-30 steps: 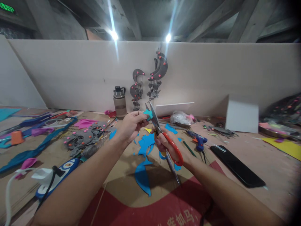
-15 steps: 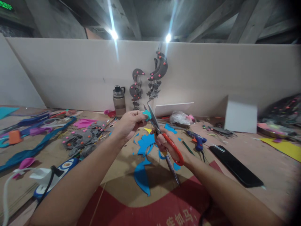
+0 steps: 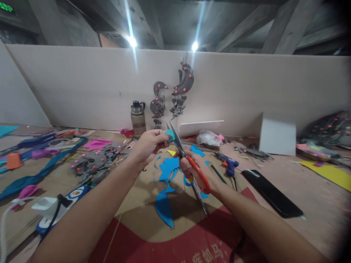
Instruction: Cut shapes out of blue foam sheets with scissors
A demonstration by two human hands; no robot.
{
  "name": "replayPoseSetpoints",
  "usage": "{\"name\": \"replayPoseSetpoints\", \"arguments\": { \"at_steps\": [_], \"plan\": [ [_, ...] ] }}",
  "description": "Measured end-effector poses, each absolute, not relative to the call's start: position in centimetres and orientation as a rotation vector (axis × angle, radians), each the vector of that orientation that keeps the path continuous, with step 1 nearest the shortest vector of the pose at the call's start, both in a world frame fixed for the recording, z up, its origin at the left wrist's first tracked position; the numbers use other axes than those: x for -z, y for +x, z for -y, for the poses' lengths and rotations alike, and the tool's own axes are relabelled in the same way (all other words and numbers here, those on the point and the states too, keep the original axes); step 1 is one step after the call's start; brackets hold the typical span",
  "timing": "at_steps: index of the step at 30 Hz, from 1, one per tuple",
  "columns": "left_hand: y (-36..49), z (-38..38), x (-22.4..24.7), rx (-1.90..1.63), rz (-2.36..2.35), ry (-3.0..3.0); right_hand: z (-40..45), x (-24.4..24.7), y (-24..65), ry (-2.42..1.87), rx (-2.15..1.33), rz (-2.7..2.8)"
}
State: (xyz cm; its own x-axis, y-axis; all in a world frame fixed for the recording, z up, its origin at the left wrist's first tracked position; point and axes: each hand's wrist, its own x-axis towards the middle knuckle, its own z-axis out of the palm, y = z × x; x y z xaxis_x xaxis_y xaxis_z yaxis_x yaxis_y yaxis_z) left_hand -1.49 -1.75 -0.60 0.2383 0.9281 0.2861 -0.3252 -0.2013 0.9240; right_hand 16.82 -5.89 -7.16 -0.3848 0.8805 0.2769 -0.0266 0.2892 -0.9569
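Observation:
Between the fingertips of my left hand (image 3: 152, 144) is a small teal felt-like piece (image 3: 171, 136). My right hand (image 3: 193, 166) grips a pair of scissors (image 3: 200, 173) with red handles, its blades slightly parted and pointing up beside the teal piece. Whether the blades touch it I cannot tell. A pen-like stick (image 3: 199, 199) slants down beneath my right hand; how it is held is hidden. Below both hands, blue cut scraps (image 3: 168, 166) and a blue crescent (image 3: 164, 208) lie on cardboard (image 3: 137, 215).
On the right are a black phone (image 3: 271, 193), a blue glue gun (image 3: 229, 164) and a dark green pencil (image 3: 218, 174). Grey moon pieces with pink dots (image 3: 90, 162) lie left, near a power strip (image 3: 74, 195). A bottle (image 3: 138, 120) stands by the white partition (image 3: 82, 84).
The view has shifted slightly. Both hands keep their hold, and the scissors remain beside the teal piece with little visible movement.

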Motion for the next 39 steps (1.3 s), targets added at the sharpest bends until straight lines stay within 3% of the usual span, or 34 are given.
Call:
{"name": "replayPoseSetpoints", "arguments": {
  "at_steps": [39],
  "plan": [
    [4.1,4.1,3.7,-1.553,-0.533,0.722,6.7,8.4,15.3,-0.750,-1.250,1.406]
  ]
}}
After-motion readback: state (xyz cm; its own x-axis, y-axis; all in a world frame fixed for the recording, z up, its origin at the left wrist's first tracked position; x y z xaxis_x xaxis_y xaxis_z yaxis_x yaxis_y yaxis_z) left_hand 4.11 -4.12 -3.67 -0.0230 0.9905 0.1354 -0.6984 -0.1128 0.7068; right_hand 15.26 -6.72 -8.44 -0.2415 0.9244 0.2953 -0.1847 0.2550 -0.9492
